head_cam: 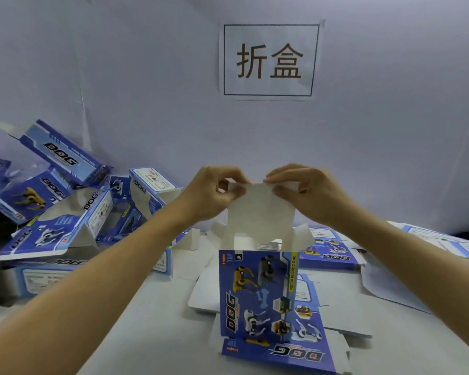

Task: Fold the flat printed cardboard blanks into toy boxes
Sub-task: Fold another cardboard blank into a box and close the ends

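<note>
A: On the table's (157, 315) middle, blue printed cardboard box (257, 296) stands upright, long axis vertical, mouth up.
B: Hands?
A: Left hand (211, 190) and right hand (306, 193) pinch its white top flap (260, 209).

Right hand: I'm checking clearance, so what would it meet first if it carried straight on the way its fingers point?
Probably the left hand, across the white cardboard top flap both pinch; the right hand points toward it, though depth is unclear.
</note>
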